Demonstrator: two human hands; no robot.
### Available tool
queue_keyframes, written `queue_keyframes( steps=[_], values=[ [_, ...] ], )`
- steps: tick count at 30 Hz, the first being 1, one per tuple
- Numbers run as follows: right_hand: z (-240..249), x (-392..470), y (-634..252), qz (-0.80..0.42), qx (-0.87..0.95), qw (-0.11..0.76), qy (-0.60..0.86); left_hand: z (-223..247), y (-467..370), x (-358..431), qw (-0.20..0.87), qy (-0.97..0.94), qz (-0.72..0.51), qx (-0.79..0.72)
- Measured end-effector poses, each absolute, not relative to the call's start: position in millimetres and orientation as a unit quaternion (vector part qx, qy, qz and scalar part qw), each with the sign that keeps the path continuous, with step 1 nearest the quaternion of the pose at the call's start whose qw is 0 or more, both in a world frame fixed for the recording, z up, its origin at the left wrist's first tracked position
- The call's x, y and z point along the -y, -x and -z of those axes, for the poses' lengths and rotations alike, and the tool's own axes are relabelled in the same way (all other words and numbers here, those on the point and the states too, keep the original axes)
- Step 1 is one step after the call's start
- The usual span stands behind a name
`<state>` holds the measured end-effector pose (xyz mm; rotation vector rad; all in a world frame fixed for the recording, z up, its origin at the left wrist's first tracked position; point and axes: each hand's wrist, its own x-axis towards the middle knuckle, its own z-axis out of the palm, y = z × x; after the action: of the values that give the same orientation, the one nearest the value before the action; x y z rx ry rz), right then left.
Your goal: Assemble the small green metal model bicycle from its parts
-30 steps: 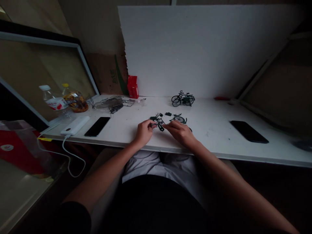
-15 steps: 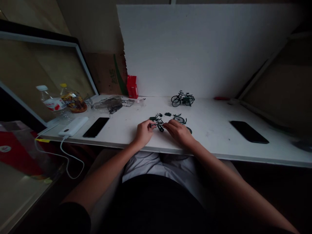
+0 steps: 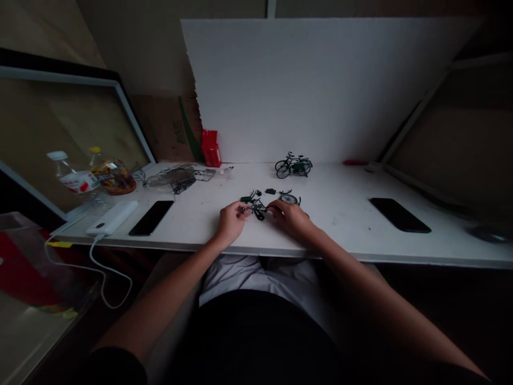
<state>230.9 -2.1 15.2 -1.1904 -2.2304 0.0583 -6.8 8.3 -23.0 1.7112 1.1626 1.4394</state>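
Note:
Over the white table, my left hand pinches one end of a small dark model bicycle frame. The fingertips of my right hand are closed at the frame's other end. What exactly lies between those fingertips is too small to make out. Just beyond the hands lie a dark green flat part, a spoked model wheel and several tiny dark pieces. Farther back, assembled model bicycles stand close together, one partly hiding another.
Phones lie on the left and right. A white power bank with a cable sits near bottles. Behind are a clear plastic bag with sprues, a red box and a white board.
The view has shifted slightly, so the table appears lower and farther left. My right hand has drawn a little away from my left, baring more of the bicycle frame between them.

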Motion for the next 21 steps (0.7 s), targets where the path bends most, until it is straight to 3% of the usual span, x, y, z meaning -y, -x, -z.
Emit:
queue_keyframes(
  steps=[5,10,17,21],
  values=[
    [-18.6,7.8,-223.2,-0.034,0.841,0.237,0.485,26.7,6.4,-13.2,0.347,-0.620,-0.551,-0.438],
    [-19.6,9.5,-221.7,-0.040,0.846,0.247,0.471,26.9,7.0,-14.5,0.361,-0.606,-0.561,-0.433],
    [-16.2,-34.8,-278.5,-0.263,0.737,0.419,0.461,22.6,6.5,-11.9,0.380,-0.592,-0.558,-0.440],
    [-17.1,-64.1,-349.1,-0.086,0.544,0.496,0.672,22.5,6.3,-12.8,0.383,-0.586,-0.561,-0.442]
  ],
)
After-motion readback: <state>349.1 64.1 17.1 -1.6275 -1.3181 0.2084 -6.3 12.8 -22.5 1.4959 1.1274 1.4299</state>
